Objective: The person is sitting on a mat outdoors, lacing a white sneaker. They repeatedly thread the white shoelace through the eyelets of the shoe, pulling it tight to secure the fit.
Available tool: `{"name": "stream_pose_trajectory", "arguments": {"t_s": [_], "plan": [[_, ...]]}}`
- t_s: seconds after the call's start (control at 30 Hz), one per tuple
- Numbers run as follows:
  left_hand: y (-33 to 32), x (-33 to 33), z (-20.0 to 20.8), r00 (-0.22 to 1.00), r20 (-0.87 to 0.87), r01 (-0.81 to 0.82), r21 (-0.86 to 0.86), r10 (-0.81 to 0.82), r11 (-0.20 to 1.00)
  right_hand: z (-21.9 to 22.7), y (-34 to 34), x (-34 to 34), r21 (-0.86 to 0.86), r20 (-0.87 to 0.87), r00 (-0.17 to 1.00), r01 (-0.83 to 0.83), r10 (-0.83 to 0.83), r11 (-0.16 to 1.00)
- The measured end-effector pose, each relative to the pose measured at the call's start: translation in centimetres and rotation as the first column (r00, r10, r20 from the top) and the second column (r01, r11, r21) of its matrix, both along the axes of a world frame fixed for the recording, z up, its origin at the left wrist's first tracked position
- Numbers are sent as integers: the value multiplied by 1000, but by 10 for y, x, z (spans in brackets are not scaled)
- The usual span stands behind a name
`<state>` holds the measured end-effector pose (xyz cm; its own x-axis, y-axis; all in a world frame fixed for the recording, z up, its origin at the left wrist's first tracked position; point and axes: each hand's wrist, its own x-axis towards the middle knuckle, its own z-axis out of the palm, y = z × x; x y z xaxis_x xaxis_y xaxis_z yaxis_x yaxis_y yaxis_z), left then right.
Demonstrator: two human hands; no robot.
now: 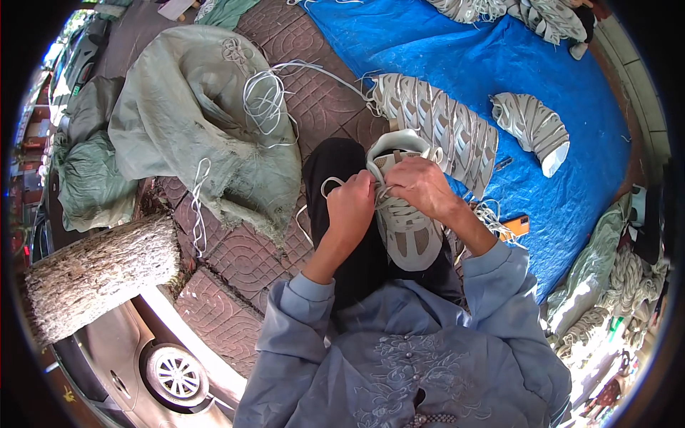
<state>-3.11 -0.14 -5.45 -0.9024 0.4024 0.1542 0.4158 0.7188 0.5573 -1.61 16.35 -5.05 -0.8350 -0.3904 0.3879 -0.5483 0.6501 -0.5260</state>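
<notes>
A white and beige sneaker rests on my lap, its toe pointing toward me and its opening away. Pale laces cross its tongue. My left hand is closed at the shoe's left side, with a loop of shoelace standing out beside it. Bent over the upper lacing, my right hand has its fingers pinched together on the lace. The fingertips of both hands nearly meet at the top eyelets, and the exact grip there is partly hidden.
A row of nested sneaker uppers and a shorter stack lie on the blue tarp. An orange box-like item sits right of my knee. Leftward are a greyish sack, loose white laces, a tree trunk and a parked car.
</notes>
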Motion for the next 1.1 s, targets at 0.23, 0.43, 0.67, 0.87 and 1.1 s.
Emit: {"name": "stream_pose_trajectory", "arguments": {"t_s": [0.23, 0.43, 0.67, 0.87, 1.1], "plan": [[2, 6, 1, 994, -107, -26, -109, 14, 994, -1, -2, 6, -6, 5, 999, 54, -54, 999], [4, 8, -1, 963, -243, 83, -143, -116, 986, -1, -8, 12, -93, -19, 998, 53, -55, 994], [8, 0, 14, 865, -323, 225, -432, -383, 873, 14, 1, 15, -155, -52, 997, -60, 53, 986], [10, -36, 32, 873, 341, 450, -283, -349, 847, 28, 47, 26, -561, 808, 560, 640, 182, 525], [23, -47, 36, 834, 505, 365, -203, -223, 909, -3, 67, 25, -268, 50, 990, 140, -131, 953]]}}
